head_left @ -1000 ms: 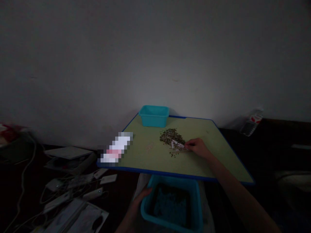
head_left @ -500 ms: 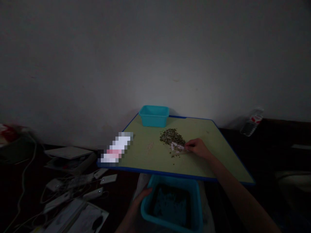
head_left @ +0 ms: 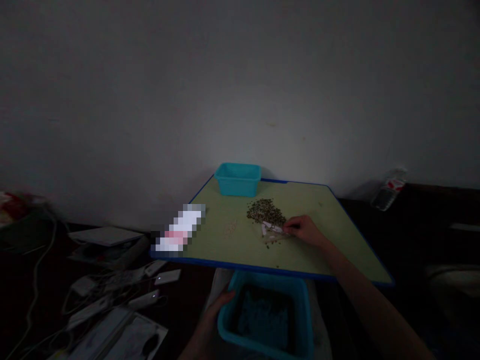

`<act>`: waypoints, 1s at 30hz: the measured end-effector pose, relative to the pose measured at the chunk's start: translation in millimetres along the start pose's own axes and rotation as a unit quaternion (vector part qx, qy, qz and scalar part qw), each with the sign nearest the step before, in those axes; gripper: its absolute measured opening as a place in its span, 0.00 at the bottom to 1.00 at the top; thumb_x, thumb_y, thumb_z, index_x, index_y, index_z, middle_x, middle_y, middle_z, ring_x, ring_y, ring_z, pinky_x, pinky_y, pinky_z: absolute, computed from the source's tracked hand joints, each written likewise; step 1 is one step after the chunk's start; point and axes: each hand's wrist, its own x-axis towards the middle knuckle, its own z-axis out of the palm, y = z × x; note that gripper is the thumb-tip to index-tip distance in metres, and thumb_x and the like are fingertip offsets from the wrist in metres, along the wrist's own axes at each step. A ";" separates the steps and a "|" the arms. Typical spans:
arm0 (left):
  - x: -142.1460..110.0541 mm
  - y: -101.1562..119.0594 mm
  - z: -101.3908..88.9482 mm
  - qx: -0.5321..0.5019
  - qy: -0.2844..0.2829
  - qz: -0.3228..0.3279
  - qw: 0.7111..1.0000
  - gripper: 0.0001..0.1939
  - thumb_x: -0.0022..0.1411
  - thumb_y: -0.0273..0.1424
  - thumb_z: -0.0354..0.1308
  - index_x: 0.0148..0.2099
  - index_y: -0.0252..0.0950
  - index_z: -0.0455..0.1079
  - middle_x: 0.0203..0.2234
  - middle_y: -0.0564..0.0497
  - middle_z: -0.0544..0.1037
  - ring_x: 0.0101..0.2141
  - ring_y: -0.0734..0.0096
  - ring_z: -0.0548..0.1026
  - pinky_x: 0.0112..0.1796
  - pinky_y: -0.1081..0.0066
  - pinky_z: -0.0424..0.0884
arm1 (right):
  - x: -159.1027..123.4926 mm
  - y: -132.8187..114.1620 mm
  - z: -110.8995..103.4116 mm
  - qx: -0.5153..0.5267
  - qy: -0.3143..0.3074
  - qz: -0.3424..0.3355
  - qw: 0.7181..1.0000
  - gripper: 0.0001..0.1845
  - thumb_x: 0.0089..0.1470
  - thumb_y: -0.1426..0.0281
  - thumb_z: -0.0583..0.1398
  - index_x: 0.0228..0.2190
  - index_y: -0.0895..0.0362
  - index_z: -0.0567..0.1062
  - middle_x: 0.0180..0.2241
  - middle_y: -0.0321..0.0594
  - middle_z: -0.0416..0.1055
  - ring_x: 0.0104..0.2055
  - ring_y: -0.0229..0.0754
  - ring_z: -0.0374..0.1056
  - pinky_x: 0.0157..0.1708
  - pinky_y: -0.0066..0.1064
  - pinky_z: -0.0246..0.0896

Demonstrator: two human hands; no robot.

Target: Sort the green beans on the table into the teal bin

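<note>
My right hand [head_left: 300, 229] is closed in a pinch on the end of a thin, pale, partly see-through packet [head_left: 270, 229]; the dim light hides its exact kind. The packet lies low over the table, against the near edge of a pile of small dark grains [head_left: 265, 211], with a few loose grains beside it. Below the table's front edge, my left hand [head_left: 219, 306] grips the left rim of a blue plastic tub [head_left: 308, 312], its thumb on the rim and its other fingers hidden. Dark grains lie inside this tub.
On the blue-edged table [head_left: 318, 260] stand a second blue tub [head_left: 238, 186] at the back and a blurred-out bright screen [head_left: 180, 230] at left. A few pale bits [head_left: 230, 228] lie between. Cables and white chargers [head_left: 144, 299] clutter the left; a plastic bottle [head_left: 390, 190] is at right.
My right hand and the packet have shifted slightly left and toward me. A loose grain has moved across the table toward the front edge. My left hand and the tub stay put.
</note>
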 end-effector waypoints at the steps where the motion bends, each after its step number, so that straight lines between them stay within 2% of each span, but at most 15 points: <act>1: 0.5 -0.1 -0.4 0.005 0.004 -0.001 1.000 0.35 0.60 0.34 0.58 0.67 0.31 0.57 0.40 0.40 0.85 0.43 0.45 0.81 0.49 0.51 0.72 | 0.0 0.1 0.5 0.000 0.001 -0.005 1.000 0.09 0.48 0.67 0.63 0.28 0.58 0.83 0.28 0.40 0.79 0.31 0.42 0.72 0.34 0.30 0.64; 6: 2.7 0.6 -6.4 0.045 0.019 0.002 0.999 0.35 0.59 0.36 0.59 0.66 0.28 0.59 0.33 0.39 0.86 0.36 0.43 0.83 0.45 0.48 0.73 | -0.5 -1.5 0.5 -0.013 0.014 -0.020 1.000 0.09 0.49 0.68 0.62 0.28 0.57 0.83 0.28 0.40 0.79 0.31 0.43 0.73 0.34 0.31 0.64; 11: 1.6 2.0 -6.4 0.033 -0.012 -0.007 0.999 0.34 0.59 0.36 0.59 0.64 0.27 0.61 0.33 0.39 0.86 0.37 0.44 0.83 0.45 0.50 0.73 | -0.2 -1.7 -1.8 -0.039 0.045 -0.005 0.998 0.08 0.47 0.71 0.62 0.28 0.57 0.83 0.28 0.40 0.80 0.31 0.44 0.74 0.34 0.31 0.65; 16: -0.3 1.4 -0.6 0.040 0.013 -0.002 0.999 0.35 0.60 0.36 0.58 0.66 0.28 0.59 0.30 0.41 0.86 0.33 0.45 0.83 0.43 0.49 0.73 | 1.0 1.0 -2.3 -0.071 0.073 0.004 0.995 0.08 0.47 0.71 0.62 0.27 0.56 0.84 0.28 0.39 0.81 0.31 0.45 0.75 0.34 0.32 0.66; 22: -1.9 1.5 2.1 0.033 -0.001 0.003 0.999 0.35 0.60 0.36 0.57 0.67 0.30 0.58 0.30 0.42 0.86 0.34 0.45 0.83 0.41 0.51 0.73 | 1.7 3.9 -1.5 -0.077 0.105 0.008 0.992 0.09 0.48 0.71 0.62 0.28 0.55 0.84 0.29 0.39 0.81 0.31 0.45 0.76 0.35 0.33 0.68; 26: -2.3 2.5 0.1 0.037 0.011 -0.028 0.999 0.33 0.59 0.37 0.58 0.64 0.29 0.63 0.28 0.41 0.86 0.35 0.43 0.83 0.42 0.50 0.73 | 0.7 -0.1 -1.5 -0.079 0.101 0.003 0.992 0.09 0.48 0.71 0.61 0.27 0.55 0.84 0.28 0.40 0.81 0.30 0.44 0.75 0.33 0.32 0.66; 30: -0.6 2.9 -2.6 0.034 0.002 -0.031 0.999 0.32 0.60 0.37 0.58 0.63 0.28 0.64 0.25 0.43 0.85 0.30 0.47 0.82 0.38 0.54 0.73 | -0.1 -3.3 -1.7 -0.085 0.086 -0.007 0.993 0.09 0.49 0.71 0.62 0.28 0.56 0.84 0.28 0.39 0.80 0.29 0.42 0.73 0.32 0.30 0.63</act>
